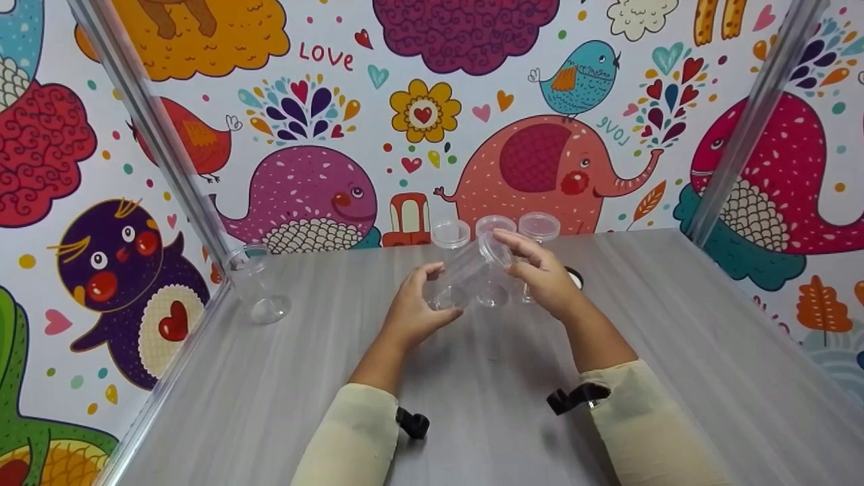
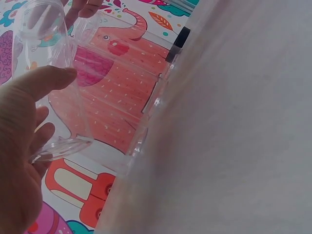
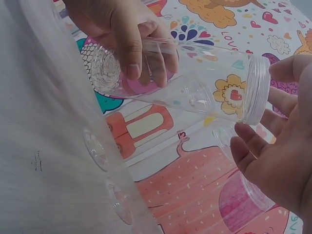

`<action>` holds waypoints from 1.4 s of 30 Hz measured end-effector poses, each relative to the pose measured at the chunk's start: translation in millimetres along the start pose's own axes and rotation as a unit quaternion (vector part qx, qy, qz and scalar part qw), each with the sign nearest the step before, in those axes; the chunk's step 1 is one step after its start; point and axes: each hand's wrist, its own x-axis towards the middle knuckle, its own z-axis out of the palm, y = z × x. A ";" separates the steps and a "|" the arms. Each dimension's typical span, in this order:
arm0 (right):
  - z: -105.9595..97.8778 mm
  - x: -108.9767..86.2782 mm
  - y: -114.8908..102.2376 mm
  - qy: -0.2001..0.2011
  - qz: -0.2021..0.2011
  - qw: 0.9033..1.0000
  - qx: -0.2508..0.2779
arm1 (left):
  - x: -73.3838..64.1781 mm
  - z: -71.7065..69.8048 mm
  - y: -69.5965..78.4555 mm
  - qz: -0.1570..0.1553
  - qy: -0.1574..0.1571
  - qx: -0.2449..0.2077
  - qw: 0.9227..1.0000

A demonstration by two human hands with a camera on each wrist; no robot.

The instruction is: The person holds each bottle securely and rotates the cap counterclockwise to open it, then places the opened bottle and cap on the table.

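Note:
A clear plastic jar (image 1: 466, 268) is held tilted above the table, its lidded end up and to the right. My left hand (image 1: 413, 307) grips it near the base, with the thumb on one side and the fingers on the other. At the other end, my right hand (image 1: 545, 278) pinches the clear lid (image 3: 257, 90) by its edge, between thumb and fingers. Just behind stand several similar clear jars, among them a left one (image 1: 451, 234) and a right one (image 1: 539, 225), partly hidden by the held jar and the right hand.
Another clear jar (image 1: 260, 287) stands alone on the table's left side, close to the metal frame post (image 1: 169, 148). A dark-rimmed round object (image 1: 575, 277) shows partly behind my right hand. The grey table (image 1: 486, 391) meets a cartoon-patterned wall at the back.

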 end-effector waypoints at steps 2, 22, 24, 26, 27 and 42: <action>0.5 0.1 0.1 -0.001 0.000 1.000 0.002 | 0.1 0.0 0.1 0.001 0.000 -0.003 1.000; 8.0 2.4 0.3 0.096 0.055 0.983 -0.147 | -0.6 1.9 -2.7 0.001 -0.001 0.010 1.000; 8.0 1.8 0.6 0.090 0.053 0.984 -0.143 | -0.7 1.8 -3.3 0.003 -0.003 0.009 1.000; 7.7 0.9 0.4 0.084 0.047 0.986 -0.137 | -0.8 1.7 -3.7 0.001 -0.004 0.006 1.000; 7.4 0.4 0.4 0.080 0.043 0.987 -0.132 | -0.9 1.6 -3.7 -0.001 -0.004 0.005 1.000; 4.6 -0.5 2.7 0.000 -0.044 0.999 0.007 | -0.1 1.1 -3.8 -0.012 0.000 0.005 1.000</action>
